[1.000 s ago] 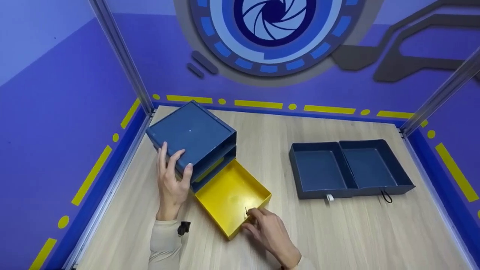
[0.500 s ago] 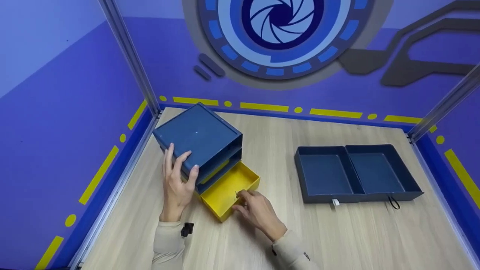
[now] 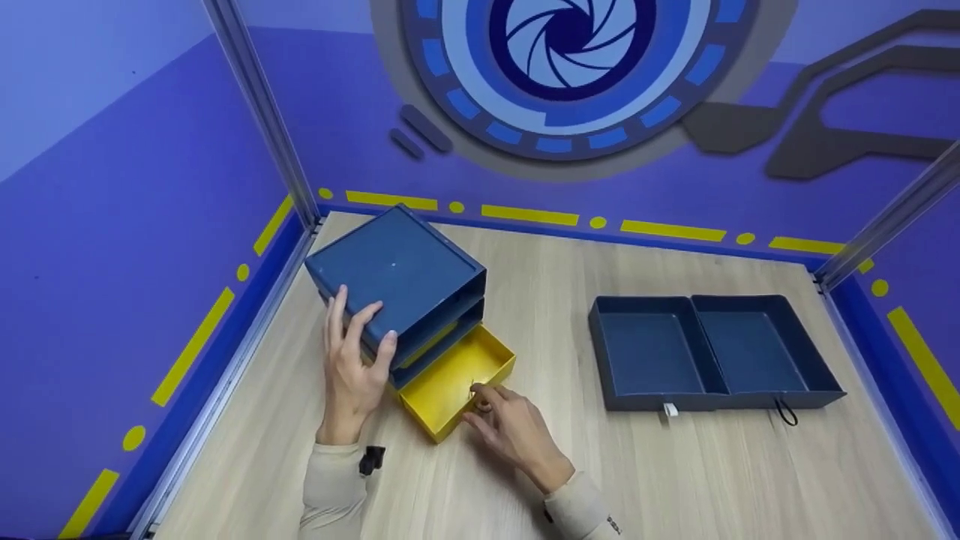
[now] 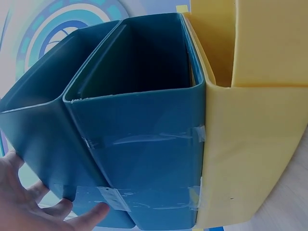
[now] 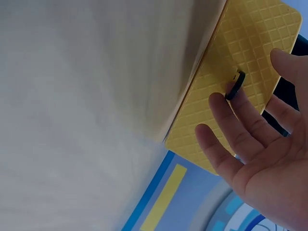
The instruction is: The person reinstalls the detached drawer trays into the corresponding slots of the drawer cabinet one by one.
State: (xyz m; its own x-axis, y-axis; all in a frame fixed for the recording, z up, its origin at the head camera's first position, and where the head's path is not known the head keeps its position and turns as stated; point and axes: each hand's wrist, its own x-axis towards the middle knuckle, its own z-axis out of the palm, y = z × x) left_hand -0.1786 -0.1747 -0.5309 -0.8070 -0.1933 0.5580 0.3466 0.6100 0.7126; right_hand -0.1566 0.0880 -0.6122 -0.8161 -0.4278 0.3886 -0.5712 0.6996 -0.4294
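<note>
A dark blue drawer cabinet stands turned on the left of the table, its two blue bays without drawers. Below them, a yellow drawer sticks partly out of its yellow housing. My left hand rests on the cabinet's near left side, fingers spread over the top edge. At the drawer's front, my right hand has its fingers loosely extended and its thumb apart. One fingertip lies at the small black pull loop on the quilted yellow front.
Two dark blue drawers lie side by side on the right of the wooden table, one with a white tab, the other with a black loop. Purple walls enclose the left, back and right. Clear tape spans the cabinet's side.
The right hand has slid the yellow drawer inward, toward the cabinet. Over the last half second the drawer has hardly moved. The left hand has stayed on the cabinet.
</note>
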